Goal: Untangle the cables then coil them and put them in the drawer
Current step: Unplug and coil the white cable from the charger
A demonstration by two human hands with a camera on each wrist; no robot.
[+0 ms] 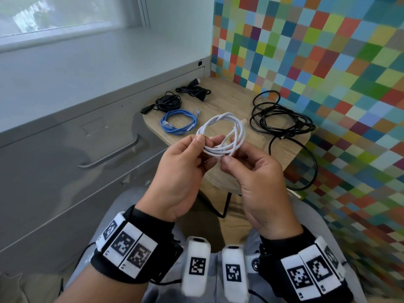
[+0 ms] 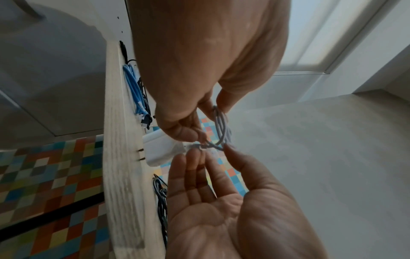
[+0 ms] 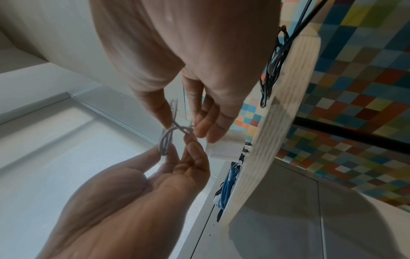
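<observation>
While both hands work above the near edge of the bench (image 1: 282, 167), the white cable (image 1: 220, 132) hangs in the air between them as a loose round coil of several turns, its plane tilted up and away from the person. The left hand (image 1: 181, 171) pinches the bundled turns on the coil's left side between thumb and fingers. The right hand (image 1: 253, 178) pinches a strand at the bottom of the coil, just beside the left fingertips, where the wrist views show one strand crossing over the bundle. So the loose end lies at the right hand, and the judgement is that this hand will wrap or tuck it while the left only steadies the loops. On the bench beyond lie the blue cable (image 1: 178, 122), already coiled, two dark bundles (image 1: 168, 102) near the back, and a sprawling black cable (image 1: 282, 121) to the right, trailing over the edge. The drawer (image 1: 65, 149) stands closed on the left, nearer the left hand.
</observation>
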